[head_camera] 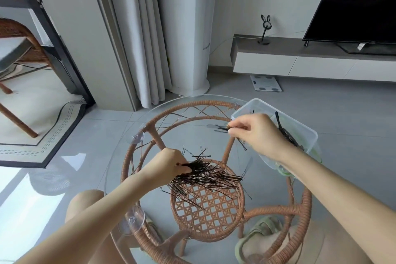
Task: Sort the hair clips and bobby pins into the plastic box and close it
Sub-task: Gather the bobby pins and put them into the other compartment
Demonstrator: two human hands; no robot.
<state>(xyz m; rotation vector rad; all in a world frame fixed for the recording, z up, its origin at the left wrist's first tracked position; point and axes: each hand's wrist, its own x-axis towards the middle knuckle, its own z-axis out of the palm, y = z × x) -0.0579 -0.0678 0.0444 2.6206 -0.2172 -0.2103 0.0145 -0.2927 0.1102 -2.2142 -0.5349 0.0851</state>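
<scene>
Many bobby pins (210, 178), heaped mid glass table (182, 118). Left hand (171, 165) clamps a bundle; right hand (257, 133) pinches, apparently, a few. Plastic box (304, 124) open at 2 o'clock: align pins, drop well inside.

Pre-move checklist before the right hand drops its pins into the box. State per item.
1. Plastic box lid off: ok.
2. Right hand pinches bobby pins: ok.
3. Those pins over the box opening: not ok; the fingertips sit just left of its near corner, above the glass table.
4. Hair clips already in the box: ok.
5. Left hand grips a bundle at the edge of the pin pile: ok.
6. Lid within reach: cannot tell; no lid is clearly visible.
</scene>
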